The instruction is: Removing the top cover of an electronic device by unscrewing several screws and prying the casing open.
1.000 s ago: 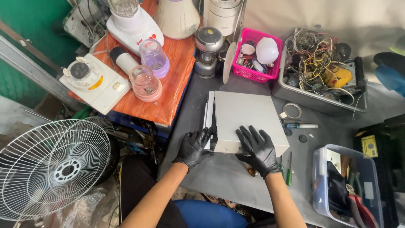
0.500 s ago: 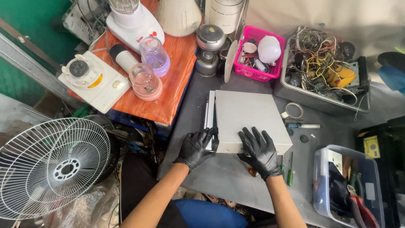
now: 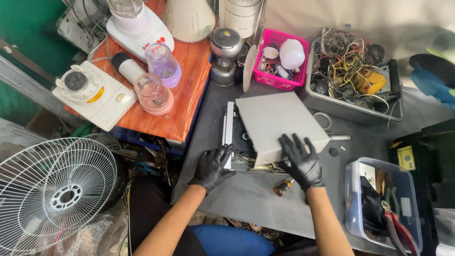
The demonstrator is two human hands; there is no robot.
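Observation:
Both my hands wear black gloves. My right hand (image 3: pixel 299 160) grips the near edge of a flat grey metal cover (image 3: pixel 279 122), which is lifted and swung to the right off a device chassis (image 3: pixel 237 142). My left hand (image 3: pixel 213 166) presses on the chassis's near left corner, holding it on the dark table (image 3: pixel 246 199). The device's inner parts show under the cover's left side. A brown-handled screwdriver (image 3: pixel 283 187) lies on the table just below my right hand.
A pink basket (image 3: pixel 280 64) and a grey tray of tangled wires (image 3: pixel 353 78) stand behind the device. A clear tool box (image 3: pixel 381 204) is at right. Blender parts and jars (image 3: pixel 154 92) sit on the orange table at left; a white fan guard (image 3: pixel 52 194) lies below.
The grey cover has come off the chassis, lifting and turning to the right under my right hand. My left hand has stayed on the chassis's left corner.

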